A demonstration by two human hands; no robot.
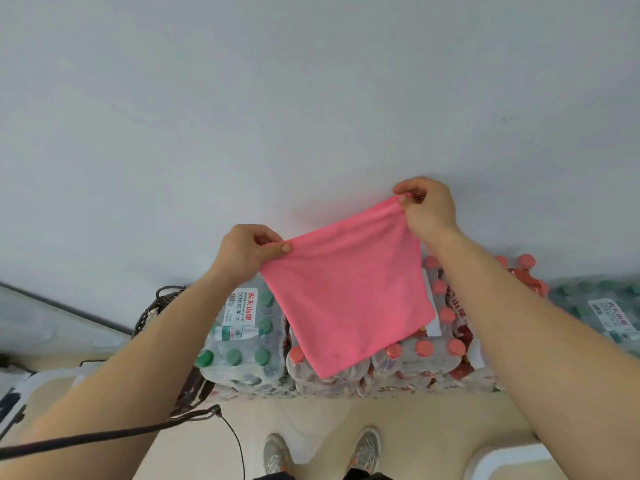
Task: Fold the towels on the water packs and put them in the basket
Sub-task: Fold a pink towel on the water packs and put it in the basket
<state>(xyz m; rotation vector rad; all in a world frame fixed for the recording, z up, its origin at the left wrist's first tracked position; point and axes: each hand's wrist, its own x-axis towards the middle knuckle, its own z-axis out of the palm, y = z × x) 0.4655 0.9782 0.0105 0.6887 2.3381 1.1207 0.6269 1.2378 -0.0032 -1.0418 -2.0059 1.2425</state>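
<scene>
Left grip, right grip pinch pink towel | pack: 农夫山泉 (red)

pink towel, green caps, red caps

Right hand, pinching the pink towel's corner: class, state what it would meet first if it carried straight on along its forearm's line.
Probably the white wall. Nothing shows between it and the right hand pinching the pink towel, though depth is unclear.
</scene>
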